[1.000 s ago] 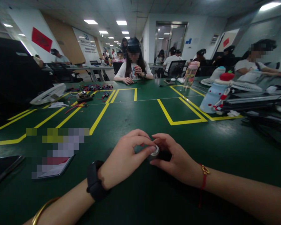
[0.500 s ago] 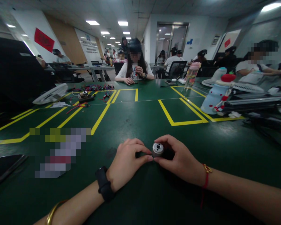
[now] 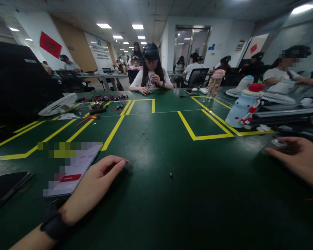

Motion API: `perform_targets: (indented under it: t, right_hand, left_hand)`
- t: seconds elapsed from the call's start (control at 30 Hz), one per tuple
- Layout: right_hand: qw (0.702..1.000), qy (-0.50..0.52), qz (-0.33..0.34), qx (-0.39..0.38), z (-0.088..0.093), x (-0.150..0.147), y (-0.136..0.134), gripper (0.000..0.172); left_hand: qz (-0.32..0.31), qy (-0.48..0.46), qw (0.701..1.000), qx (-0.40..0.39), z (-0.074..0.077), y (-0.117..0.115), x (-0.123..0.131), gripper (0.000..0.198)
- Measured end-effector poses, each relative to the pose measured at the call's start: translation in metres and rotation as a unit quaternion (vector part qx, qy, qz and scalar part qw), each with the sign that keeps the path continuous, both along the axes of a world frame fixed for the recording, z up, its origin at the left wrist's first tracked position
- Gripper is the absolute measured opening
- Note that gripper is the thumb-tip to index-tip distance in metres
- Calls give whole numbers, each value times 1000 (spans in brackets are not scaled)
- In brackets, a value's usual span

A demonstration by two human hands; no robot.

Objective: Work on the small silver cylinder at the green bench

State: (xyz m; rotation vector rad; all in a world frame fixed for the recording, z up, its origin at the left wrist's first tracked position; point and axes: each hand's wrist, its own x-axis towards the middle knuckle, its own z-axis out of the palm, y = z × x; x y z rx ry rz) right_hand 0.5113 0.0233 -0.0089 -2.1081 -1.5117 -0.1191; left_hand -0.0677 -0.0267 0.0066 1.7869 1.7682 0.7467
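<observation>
My left hand [image 3: 95,184] lies on the green table [image 3: 172,208] with its fingers stretched out and together, holding nothing, beside a phone [image 3: 73,170] with a lit screen. My right hand [image 3: 301,158] is far out at the right edge, fingers curled around a small round silver-topped part [image 3: 278,143] that rests on the table. A tiny dark piece [image 3: 170,174] lies alone on the table between the two hands.
A second dark phone [image 3: 7,187] lies at the far left. Yellow tape lines [image 3: 195,133] mark boxes on the table. A pale blue bottle with a red cap [image 3: 243,104], a white fan [image 3: 58,103] and loose wires [image 3: 106,98] sit farther back. Other people sit across.
Both hands have drawn apart from the middle. My right hand carried the round part off to the right; my left hand moved left toward the phone. A tiny piece now lies where they were.
</observation>
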Motion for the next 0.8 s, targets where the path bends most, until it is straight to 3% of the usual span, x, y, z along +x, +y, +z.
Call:
perform_targets:
  t: [0.07, 0.13, 0.2, 0.27, 0.33, 0.43, 0.5, 0.57, 0.63, 0.7, 0.8]
  right_hand:
    - [997, -68, -7, 28, 2, -5, 2, 67]
    - [981, -162, 19, 106, 7, -33, 2, 79]
    - [960, -197, 120, 155, 12, -82, -2, 78]
    - [941, -132, 292, 107, 15, -141, -9, 61]
    - [903, -46, 427, -5, 14, -200, -17, 50]
    - [860, -2, 506, -72, 10, -265, -22, 41]
    - [848, 1, 523, -82, 8, -283, -19, 26]
    - [846, 17, 526, -89, 10, -278, -14, 20]
    - [865, 43, 493, -77, 16, -252, -9, 22]
    - [913, 40, 405, -29, 27, -208, -4, 26]
    - [973, -82, 206, 64, 43, -122, 1, 28]
  left_hand:
    - [-1, 3, 1000, 8, -2, 0, 3, 36]
    - [-7, 3, 1000, 16, -2, -1, 5, 36]
    - [-12, 3, 1000, 18, -2, -1, 6, 36]
    - [-14, 3, 1000, 19, -3, 0, 6, 36]
    - [-21, 5, 1000, 19, -3, 0, 5, 36]
    - [-38, 7, 999, 13, -4, 0, 3, 35]
    - [-42, 5, 999, 6, -4, -1, 2, 34]
    - [-41, 2, 999, 0, -3, -2, 2, 33]
    - [-39, 0, 999, -1, -3, -2, 3, 32]
    - [-38, 3, 999, 2, -2, -2, 4, 32]
    - [-34, 8, 999, 4, -3, -1, 5, 32]
